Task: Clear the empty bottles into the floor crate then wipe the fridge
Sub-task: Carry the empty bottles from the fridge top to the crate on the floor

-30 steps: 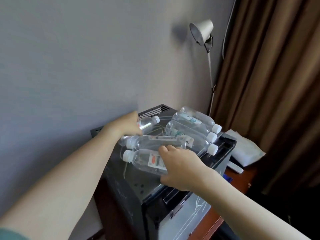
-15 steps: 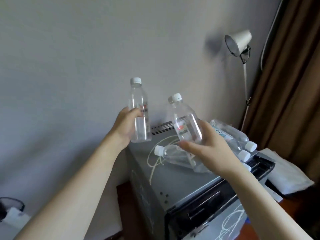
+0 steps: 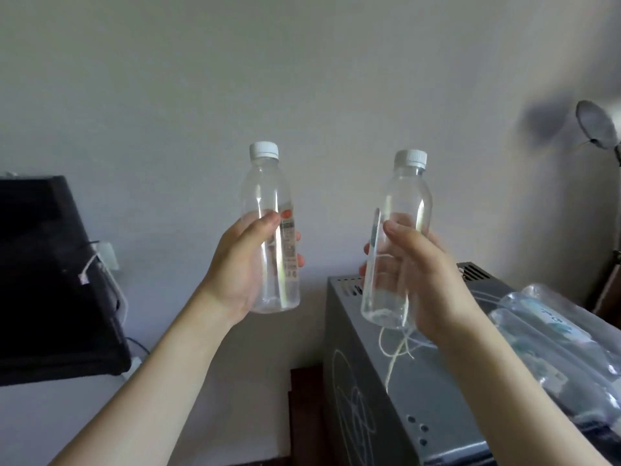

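Fingers of my left hand curl round the lower half of a clear bottle with a white cap, thumb across its front, fingertips showing past its right side by the printed label. It stands upright, lifted in front of the pale wall. Just to the right, my right hand grips a second clear bottle the same way, thumb on the front, tilted slightly so its cap leans right. The two bottles are apart, not touching.

Below my right hand sits the grey fridge, its vented top edge just behind my knuckles. A loose pale string trails on the fridge top under that bottle. Further right of my right hand, more clear bottles lie on their sides on the fridge, blurred. Left of my left forearm is a dark box-like object with a cable beside it. A lamp head shows at the far right edge.
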The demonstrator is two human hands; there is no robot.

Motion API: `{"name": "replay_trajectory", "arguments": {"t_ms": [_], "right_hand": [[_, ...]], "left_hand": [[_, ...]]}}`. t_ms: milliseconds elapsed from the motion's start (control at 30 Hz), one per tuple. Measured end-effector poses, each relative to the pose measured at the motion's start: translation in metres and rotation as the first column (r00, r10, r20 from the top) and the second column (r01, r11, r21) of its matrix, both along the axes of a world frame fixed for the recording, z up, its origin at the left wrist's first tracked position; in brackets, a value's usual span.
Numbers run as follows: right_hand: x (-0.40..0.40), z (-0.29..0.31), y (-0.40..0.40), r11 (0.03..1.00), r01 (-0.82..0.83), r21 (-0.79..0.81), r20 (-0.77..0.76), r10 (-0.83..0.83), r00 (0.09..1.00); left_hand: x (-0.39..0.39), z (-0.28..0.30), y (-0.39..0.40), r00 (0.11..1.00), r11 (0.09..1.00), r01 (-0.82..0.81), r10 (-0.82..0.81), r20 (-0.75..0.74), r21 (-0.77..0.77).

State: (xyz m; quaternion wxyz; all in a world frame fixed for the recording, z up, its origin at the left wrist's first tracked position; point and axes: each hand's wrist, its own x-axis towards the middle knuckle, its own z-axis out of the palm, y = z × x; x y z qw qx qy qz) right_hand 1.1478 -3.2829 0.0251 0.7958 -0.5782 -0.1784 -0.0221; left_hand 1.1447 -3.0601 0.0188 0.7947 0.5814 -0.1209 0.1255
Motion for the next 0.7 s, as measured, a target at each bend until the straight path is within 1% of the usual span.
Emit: {"name": "replay_trajectory", "arguments": {"t_ms": [133, 267, 367, 467, 567, 700], "right_hand": [[0.005, 0.01, 0.053, 0.993, -0.116, -0.004, 0.026, 0.116, 0.993], [-0.006, 0.014, 0.124, 0.965, -0.262, -0.013, 0.056, 0.262, 0.963], [-0.027, 0.011, 0.189, 0.929, -0.37, -0.029, 0.065, 0.371, 0.926], [-0.061, 0.012, 0.263, 0.871, -0.492, -0.006, 0.048, 0.492, 0.869], [-0.105, 0.016, 0.34, 0.79, -0.613, -0.001, 0.038, 0.613, 0.789], [-0.177, 0.02, 0.436, 0.638, -0.77, 0.0, 0.048, 0.77, 0.637]], "left_hand": [[-0.027, 0.0, 0.047, 0.996, 0.996, -0.089, 0.088, -0.013, -0.029], [-0.077, 0.001, 0.103, 0.97, 0.97, -0.242, 0.242, -0.028, 0.027], [-0.125, 0.003, 0.154, 0.928, 0.928, -0.369, 0.371, -0.043, 0.048], [-0.186, 0.004, 0.209, 0.858, 0.859, -0.507, 0.51, -0.052, 0.063], [-0.256, 0.005, 0.268, 0.778, 0.78, -0.623, 0.625, -0.064, 0.055], [-0.355, 0.009, 0.336, 0.63, 0.63, -0.776, 0.773, -0.074, -0.028]]}}
